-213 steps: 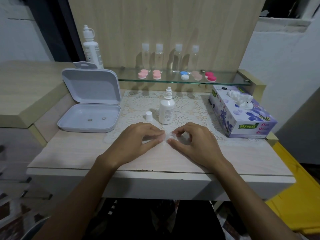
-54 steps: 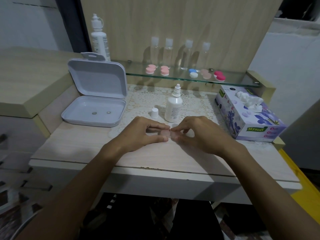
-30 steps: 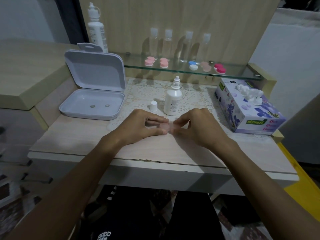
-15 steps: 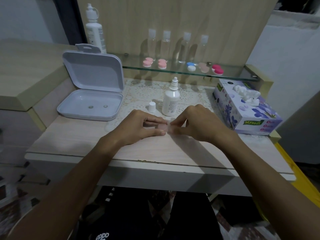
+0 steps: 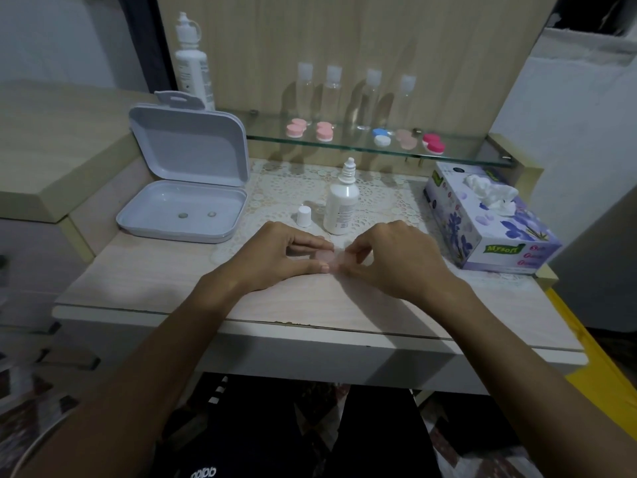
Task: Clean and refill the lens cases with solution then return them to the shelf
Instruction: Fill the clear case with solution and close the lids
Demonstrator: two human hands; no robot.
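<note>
A pale pink lens case point(image 5: 330, 259) lies on the table between my two hands, mostly hidden by fingers. My left hand point(image 5: 275, 257) pinches its left side. My right hand point(image 5: 393, 258) pinches its right side, fingers curled over it. Just behind stands a white solution bottle point(image 5: 341, 205), uncapped, with its white cap point(image 5: 304, 215) beside it on the lace mat. Several lens cases sit on the glass shelf point(image 5: 458, 157): two pink point(image 5: 295, 128), point(image 5: 324, 130), one blue and white point(image 5: 381, 136), one beige point(image 5: 406, 139), one magenta point(image 5: 433, 142).
An open grey plastic box point(image 5: 186, 188) stands at the left. A tissue box point(image 5: 482, 219) is at the right. Several clear small bottles point(image 5: 370, 98) and a tall white bottle point(image 5: 191, 63) stand at the shelf's back. The table's front edge runs just under my wrists.
Both hands have stayed on the pale pink case at the same spot on the table, with small finger shifts. The view has drifted slightly.
</note>
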